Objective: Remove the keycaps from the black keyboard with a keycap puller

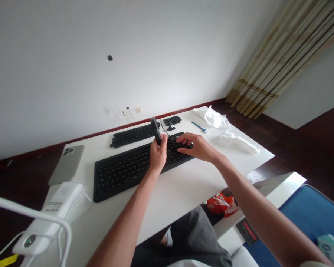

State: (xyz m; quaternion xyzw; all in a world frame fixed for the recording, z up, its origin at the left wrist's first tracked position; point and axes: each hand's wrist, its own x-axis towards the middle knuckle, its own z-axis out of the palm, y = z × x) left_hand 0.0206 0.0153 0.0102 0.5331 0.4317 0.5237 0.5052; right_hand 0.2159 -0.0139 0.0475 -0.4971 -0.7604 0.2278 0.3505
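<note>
A black keyboard (122, 172) lies at a slant on the white table, with its keycaps off over much of its left part. My left hand (158, 154) is closed around a slim, dark, upright object (156, 129) above the keyboard; its exact kind is unclear. My right hand (196, 146) reaches over the number pad at the keyboard's right end. Its fingers are bent, with thumb and forefinger apart, and no held thing shows between them. Behind the keyboard, loose black keycaps (132, 135) lie in rows, with a smaller group (172, 120) further right.
A blue-handled brush (199, 127) and crumpled white wrapping (213, 118) lie at the table's right. On the left are a phone (69, 163) and a white power strip (55, 207) with cables. An orange bag (222, 204) shows below the table edge, near a blue chair (308, 218).
</note>
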